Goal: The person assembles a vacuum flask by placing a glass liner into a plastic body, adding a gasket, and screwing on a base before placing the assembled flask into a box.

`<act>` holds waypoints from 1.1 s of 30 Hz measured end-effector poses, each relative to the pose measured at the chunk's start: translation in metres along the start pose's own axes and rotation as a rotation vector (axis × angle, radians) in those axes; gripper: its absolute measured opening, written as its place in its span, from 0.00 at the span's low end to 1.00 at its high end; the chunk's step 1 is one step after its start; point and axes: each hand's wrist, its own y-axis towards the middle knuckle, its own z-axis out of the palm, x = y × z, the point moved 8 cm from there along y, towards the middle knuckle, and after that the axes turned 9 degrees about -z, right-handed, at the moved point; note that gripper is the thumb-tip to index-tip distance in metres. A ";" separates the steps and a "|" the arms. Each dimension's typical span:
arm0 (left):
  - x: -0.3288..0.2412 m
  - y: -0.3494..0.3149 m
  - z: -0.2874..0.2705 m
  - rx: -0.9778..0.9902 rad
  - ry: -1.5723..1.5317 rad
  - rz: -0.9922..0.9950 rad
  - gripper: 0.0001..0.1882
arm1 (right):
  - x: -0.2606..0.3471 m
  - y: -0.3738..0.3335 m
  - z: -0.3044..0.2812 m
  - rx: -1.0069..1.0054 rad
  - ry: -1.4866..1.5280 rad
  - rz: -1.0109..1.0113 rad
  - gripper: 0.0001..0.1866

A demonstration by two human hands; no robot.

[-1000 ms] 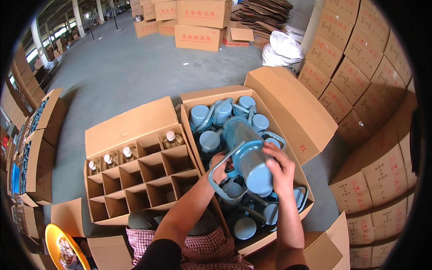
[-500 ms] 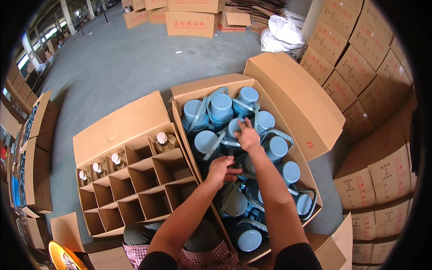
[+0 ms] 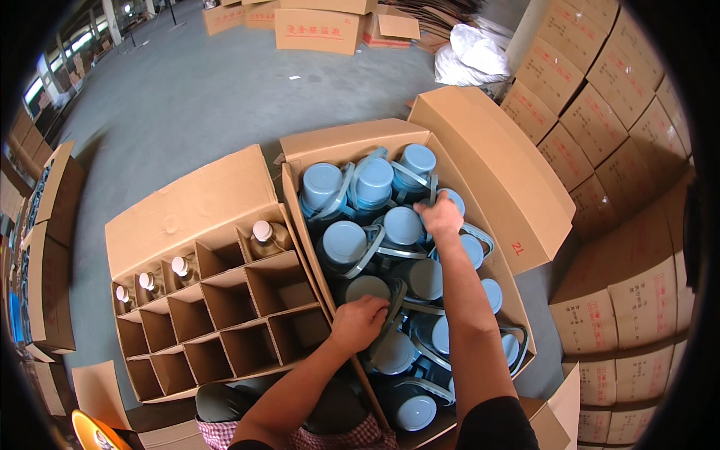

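Note:
Blue flasks with round lids and strap handles stand packed in a large carton (image 3: 351,135). My right hand (image 3: 441,216) is at a flask (image 3: 453,199) by the carton's right side, its fingers closed round an upright strap handle (image 3: 433,185). Nearer me, my left hand (image 3: 360,324) is closed at the handle (image 3: 395,300) beside a flask with a duller lid (image 3: 367,288); its fingertips are partly hidden. Between the hands, another flask (image 3: 403,225) stands upright with its lid in sight.
A divided carton (image 3: 187,202) on the left holds several white-capped bottles (image 3: 262,231). Stacked cartons (image 3: 570,150) wall the right side. An orange basin (image 3: 97,431) is at lower left. White sacks (image 3: 472,56) and more cartons (image 3: 319,30) lie at the back.
My right hand has moved right, from the middle flask's lid to the flask at the carton's right side. The left hand has dropped slightly toward me and its fingers have closed.

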 end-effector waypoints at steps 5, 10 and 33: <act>0.003 -0.001 -0.002 -0.044 -0.045 0.025 0.06 | -0.042 -0.009 0.000 -0.169 0.111 0.059 0.19; 0.002 -0.001 0.000 -0.083 -0.098 0.111 0.06 | -0.044 -0.031 -0.138 -0.476 0.702 -0.150 0.14; 0.074 -0.253 -0.144 -0.214 -1.294 -0.264 0.11 | 0.186 -0.448 -0.177 0.478 0.787 -1.411 0.11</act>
